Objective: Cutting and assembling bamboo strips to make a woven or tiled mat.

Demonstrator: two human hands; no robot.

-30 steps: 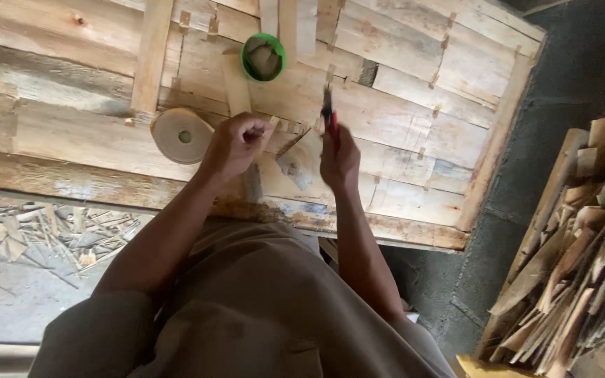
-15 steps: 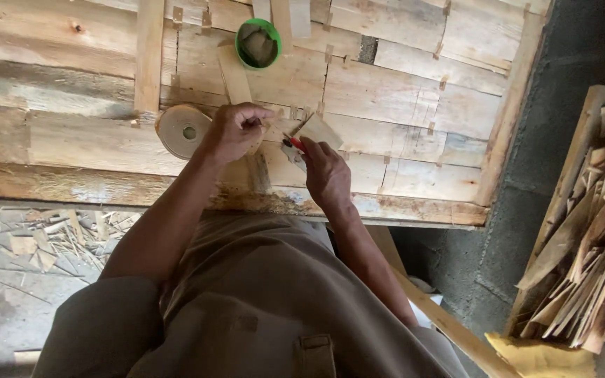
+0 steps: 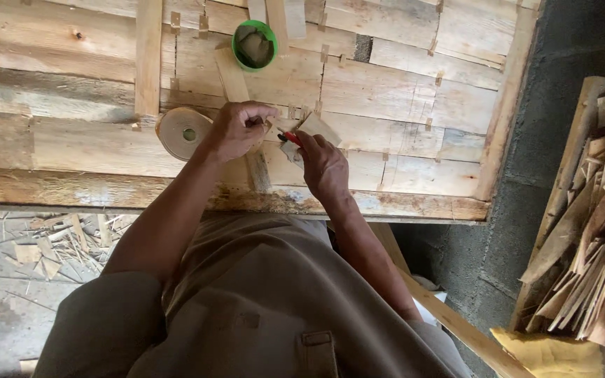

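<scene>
My left hand (image 3: 236, 129) is closed on a narrow wooden strip (image 3: 232, 80) that lies on the plank bench (image 3: 78, 150), pinching a thin piece near its lower end. My right hand (image 3: 322, 162) grips a small red-handled tool (image 3: 290, 138), its tip meeting the piece at my left fingers. A light veneer scrap (image 3: 318, 127) lies just above my right hand. A tan roll of tape (image 3: 182, 131) rests against the left wrist.
A green cup (image 3: 254, 44) stands on the bench at the back. Wood slats lie across the planks at the left (image 3: 148, 56). A heap of thin wood offcuts (image 3: 596, 231) stands at the right. Shavings (image 3: 50, 241) litter the floor at the left.
My right hand came down from a raised position with the tool and moved left to meet my left hand. The view shifted slightly lower on the bench.
</scene>
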